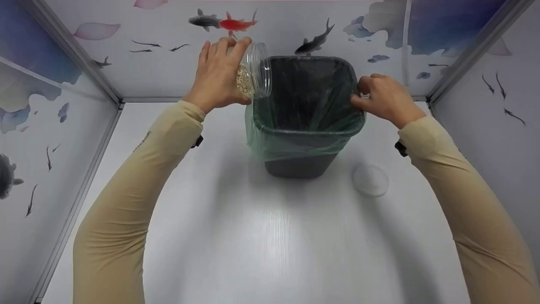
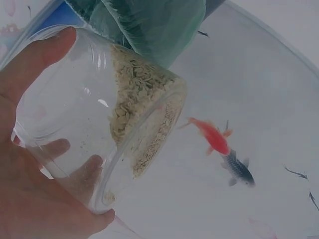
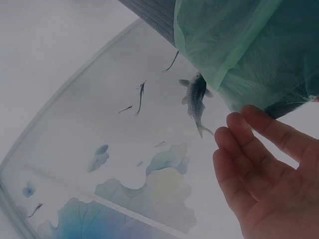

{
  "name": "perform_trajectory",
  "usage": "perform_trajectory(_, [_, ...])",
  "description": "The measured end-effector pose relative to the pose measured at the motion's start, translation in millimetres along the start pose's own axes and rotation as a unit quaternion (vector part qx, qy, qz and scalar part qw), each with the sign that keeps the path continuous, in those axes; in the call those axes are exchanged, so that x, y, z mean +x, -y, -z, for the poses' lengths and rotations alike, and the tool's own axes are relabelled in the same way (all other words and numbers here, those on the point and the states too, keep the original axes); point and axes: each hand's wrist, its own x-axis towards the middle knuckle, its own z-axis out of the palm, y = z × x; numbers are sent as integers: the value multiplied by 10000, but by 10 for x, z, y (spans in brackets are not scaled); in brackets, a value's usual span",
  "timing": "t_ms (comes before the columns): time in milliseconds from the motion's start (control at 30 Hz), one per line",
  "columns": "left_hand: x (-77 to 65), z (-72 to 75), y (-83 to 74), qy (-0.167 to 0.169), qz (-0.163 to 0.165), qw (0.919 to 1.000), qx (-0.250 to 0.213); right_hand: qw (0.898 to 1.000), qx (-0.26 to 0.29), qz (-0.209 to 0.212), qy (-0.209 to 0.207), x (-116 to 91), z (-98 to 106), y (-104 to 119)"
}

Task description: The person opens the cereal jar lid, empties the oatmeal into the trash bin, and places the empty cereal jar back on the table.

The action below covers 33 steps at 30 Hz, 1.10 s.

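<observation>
Gripping a clear, wide-mouthed jar [image 1: 259,67] with its fingers and thumb spread around the wall, the left hand [image 1: 217,76] held it tipped on its side by the bin's left edge. The right hand [image 1: 386,97] was well apart from the left, at the opposite edge, its thumb over the rim and its fingers against the outside, pinching the lined edge. The jar's open mouth faced the bin and overlapped its left rim in the head view; whether the two touched could not be told. Pale, oat-like flakes [image 2: 142,82] lay heaped along the jar's lower side toward its base.

Between the hands, the dark grey trash bin [image 1: 297,166] stood upright, lined with a translucent green bag [image 1: 301,143] folded down over the rim. Near it, on the right, a clear round lid [image 1: 371,180] lay flat on the white table [image 1: 274,245]. Beige sleeves [image 1: 126,198] covered both forearms. Beyond the bin rose a pale back wall [image 1: 168,80] printed with a red fish [image 1: 236,24] and dark fish; the left side wall [image 1: 50,114] and right side wall [image 1: 485,114] also bore fish prints.
</observation>
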Motion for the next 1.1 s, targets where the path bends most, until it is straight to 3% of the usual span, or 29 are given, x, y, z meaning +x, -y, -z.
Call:
perform_trajectory(467, [81,-28,-118,54,-96,9991,399,9999,15,-8,-120,-4,-6,-2])
perform_trajectory(1100, [223,-148,-361,-128,-495,9938,988,9999,-68,-17,-120,4,-21,0])
